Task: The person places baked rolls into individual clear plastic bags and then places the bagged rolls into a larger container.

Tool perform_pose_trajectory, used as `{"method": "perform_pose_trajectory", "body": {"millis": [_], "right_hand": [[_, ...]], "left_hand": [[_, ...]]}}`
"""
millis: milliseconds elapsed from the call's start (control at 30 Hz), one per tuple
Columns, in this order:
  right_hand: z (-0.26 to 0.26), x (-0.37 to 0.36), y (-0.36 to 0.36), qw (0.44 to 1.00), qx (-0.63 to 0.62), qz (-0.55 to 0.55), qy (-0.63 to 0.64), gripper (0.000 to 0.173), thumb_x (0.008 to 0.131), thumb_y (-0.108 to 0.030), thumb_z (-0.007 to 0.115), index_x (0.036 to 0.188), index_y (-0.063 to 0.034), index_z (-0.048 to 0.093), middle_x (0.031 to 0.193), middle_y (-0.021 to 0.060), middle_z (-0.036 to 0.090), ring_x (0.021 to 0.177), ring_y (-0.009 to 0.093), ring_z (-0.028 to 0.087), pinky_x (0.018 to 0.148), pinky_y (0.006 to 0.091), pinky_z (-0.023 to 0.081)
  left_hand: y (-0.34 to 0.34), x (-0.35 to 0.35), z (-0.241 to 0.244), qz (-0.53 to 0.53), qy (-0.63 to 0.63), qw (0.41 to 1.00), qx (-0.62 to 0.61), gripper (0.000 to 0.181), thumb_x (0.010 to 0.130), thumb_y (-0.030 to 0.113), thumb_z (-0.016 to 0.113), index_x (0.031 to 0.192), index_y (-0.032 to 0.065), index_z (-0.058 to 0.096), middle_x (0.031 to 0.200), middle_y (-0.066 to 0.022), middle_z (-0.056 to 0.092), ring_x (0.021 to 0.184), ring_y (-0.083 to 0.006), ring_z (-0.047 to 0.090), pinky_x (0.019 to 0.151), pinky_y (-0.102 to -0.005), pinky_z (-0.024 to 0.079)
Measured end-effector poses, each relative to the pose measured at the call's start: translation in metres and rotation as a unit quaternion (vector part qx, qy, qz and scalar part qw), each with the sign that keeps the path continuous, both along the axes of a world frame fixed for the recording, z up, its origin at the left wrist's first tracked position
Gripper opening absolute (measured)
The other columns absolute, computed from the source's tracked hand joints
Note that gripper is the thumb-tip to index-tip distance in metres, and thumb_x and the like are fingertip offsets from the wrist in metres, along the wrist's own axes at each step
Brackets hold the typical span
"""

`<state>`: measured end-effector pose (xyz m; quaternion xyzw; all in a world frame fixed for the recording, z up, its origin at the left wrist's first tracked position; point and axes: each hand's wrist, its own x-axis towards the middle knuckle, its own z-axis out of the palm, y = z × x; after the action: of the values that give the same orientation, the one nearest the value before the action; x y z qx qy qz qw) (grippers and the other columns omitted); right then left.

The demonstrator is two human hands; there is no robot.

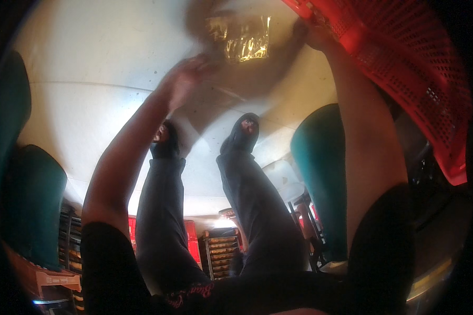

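Observation:
My left hand (187, 78) is blurred, its fingers extended over the pale floor (90, 51), and nothing shows in it. Just beyond its fingertips lies a shiny, gold-looking plastic packet (247, 39), partly in shadow. At the upper right, my right hand (319, 33) is at the rim of a red perforated plastic basket (410, 51). Its fingers are dark and partly hidden there, and they appear closed on the rim. The basket is tilted and runs along the outer side of my right forearm. My feet in dark open-toed footwear (240, 134) stand below the packet.
Teal rounded objects (319, 157) stand on both sides of me. Behind my legs are a rack with stacked trays (222, 252), red boxes (192, 240) and another person's foot (227, 213). A brown plastic crate (55, 280) is at lower left, a whitish seat-like object (283, 179) at right.

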<state>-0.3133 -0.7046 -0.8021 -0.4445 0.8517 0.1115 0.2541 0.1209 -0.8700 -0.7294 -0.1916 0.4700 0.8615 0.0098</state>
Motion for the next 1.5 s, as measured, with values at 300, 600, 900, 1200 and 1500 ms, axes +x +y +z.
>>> {"method": "perform_pose_trajectory", "body": {"millis": [300, 600, 900, 1200, 1500], "right_hand": [[0.033, 0.041, -0.016, 0.995, 0.041, 0.077, -0.047, 0.056, 0.087, -0.036, 0.05, 0.135, -0.0121, 0.035, 0.137, 0.0148, 0.036, 0.127, 0.032, 0.036, 0.102, 0.0424, 0.035], [0.097, 0.159, 0.028, 0.995, 0.019, -0.084, -0.051, 0.056, 0.077, -0.024, 0.065, 0.127, -0.008, 0.046, 0.128, 0.0144, 0.048, 0.115, 0.031, 0.049, 0.092, 0.0421, 0.045], [0.263, 0.379, 0.095, 0.707, -0.174, -0.659, -0.191, 0.015, 0.078, -0.014, 0.061, 0.078, 0.0013, 0.061, 0.068, 0.0089, 0.062, 0.067, 0.019, 0.061, 0.06, 0.0297, 0.048], [0.434, 0.375, 0.085, 0.583, -0.216, -0.644, -0.445, 0.007, 0.082, -0.006, 0.055, 0.086, -0.0005, 0.059, 0.07, 0.0073, 0.058, 0.061, 0.016, 0.057, 0.051, 0.03, 0.048], [0.559, 0.407, 0.146, 0.854, -0.273, -0.382, -0.225, 0.025, 0.086, -0.023, 0.048, 0.108, -0.0123, 0.054, 0.085, 0.023, 0.062, 0.08, 0.042, 0.06, 0.07, 0.0503, 0.049]], "left_hand": [[-0.008, -0.119, -0.022, -0.117, -0.27, 0.77, -0.566, 0.062, 0.088, 0.005, 0.045, 0.143, 0.0252, 0.025, 0.14, -0.0189, 0.036, 0.119, -0.038, 0.047, 0.1, -0.0451, 0.039], [0.03, -0.087, -0.015, -0.208, -0.267, 0.702, -0.626, 0.033, 0.086, 0.012, 0.048, 0.118, 0.0113, 0.052, 0.106, -0.017, 0.062, 0.092, -0.0386, 0.061, 0.074, -0.0462, 0.05], [0.106, 0.073, 0.114, -0.119, -0.423, 0.869, -0.228, 0.037, 0.074, 0.012, 0.058, 0.109, 0.0016, 0.056, 0.085, -0.0214, 0.064, 0.076, -0.0354, 0.064, 0.073, -0.0434, 0.05], [0.119, 0.117, 0.319, 0.137, -0.323, 0.93, 0.112, 0.02, 0.077, 0.004, 0.063, 0.097, -0.001, 0.06, 0.074, -0.0093, 0.063, 0.059, -0.0179, 0.061, 0.052, -0.029, 0.049], [0.085, 0.053, 0.463, -0.015, -0.269, 0.961, -0.067, 0.01, 0.08, -0.002, 0.058, 0.089, 0.0008, 0.056, 0.072, -0.0067, 0.06, 0.057, -0.0149, 0.056, 0.049, -0.0264, 0.045]]}}
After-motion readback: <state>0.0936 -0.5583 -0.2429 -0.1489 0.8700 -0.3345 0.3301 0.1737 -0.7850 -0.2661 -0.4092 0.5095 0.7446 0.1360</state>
